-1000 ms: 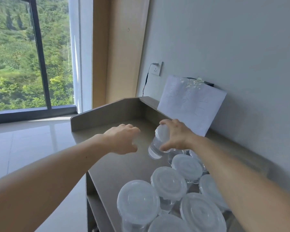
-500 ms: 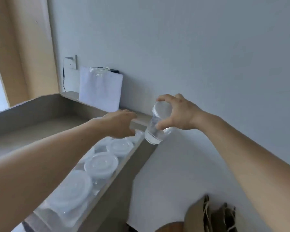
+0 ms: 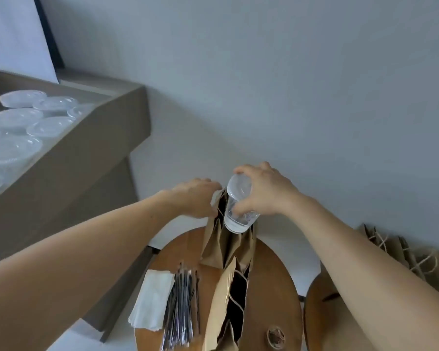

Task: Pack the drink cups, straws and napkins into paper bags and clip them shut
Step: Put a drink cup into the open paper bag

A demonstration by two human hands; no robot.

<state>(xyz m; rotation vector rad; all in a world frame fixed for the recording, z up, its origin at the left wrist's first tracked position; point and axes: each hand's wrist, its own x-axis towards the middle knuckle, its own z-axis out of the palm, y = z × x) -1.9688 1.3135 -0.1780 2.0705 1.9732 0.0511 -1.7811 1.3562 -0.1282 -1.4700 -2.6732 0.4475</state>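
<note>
My right hand (image 3: 265, 192) grips a clear lidded drink cup (image 3: 238, 206) by its top and holds it, tilted, at the mouth of a brown paper bag (image 3: 218, 245) that stands on a round wooden table (image 3: 274, 287). At the bag's left rim, my left hand (image 3: 194, 198) pinches the paper and holds the mouth apart. A second open paper bag (image 3: 226, 307) stands nearer to me. A stack of white napkins (image 3: 151, 302) and a pile of wrapped straws (image 3: 181, 307) lie on the table's left side.
Several more lidded cups (image 3: 23, 122) stand on the grey counter (image 3: 86, 148) at the left. More paper bags with twine handles (image 3: 406, 252) lie at the right behind a second round table (image 3: 322, 320). A white wall is close behind.
I have turned right from the counter. My right hand carried the cup across and down to the bag's mouth. My left hand left the counter and took hold of the bag's rim.
</note>
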